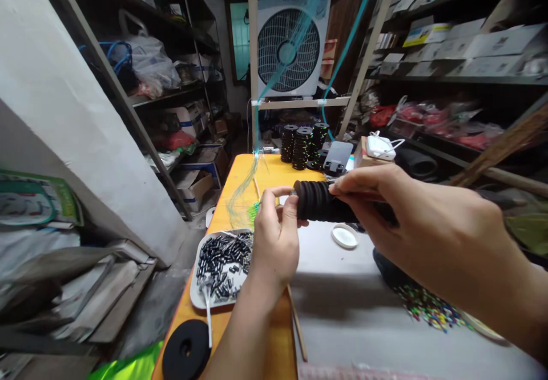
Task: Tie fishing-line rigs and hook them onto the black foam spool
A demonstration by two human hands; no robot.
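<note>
My left hand (278, 231) is closed around the near-left end of a ribbed black cylinder (314, 200) that looks like a row of black foam spools. It is held level above the table. My right hand (411, 214) reaches over the cylinder's right part, thumb and fingertips pinched together against its upper side. Whatever lies between those fingertips is too small to make out. The right end of the cylinder is hidden behind my right hand. Left of my left wrist, a white tray (194, 291) holds many small black and silver cylindrical pieces.
On the yellow table (242, 169) stand stacked black spools (303, 149), a grey phone stand (338, 156) and a white round lid (345, 236). Colourful beads (428, 311) lie at right, a black disc (186, 350) at front left. Teal strands (286, 55) hang before a box fan (286, 49).
</note>
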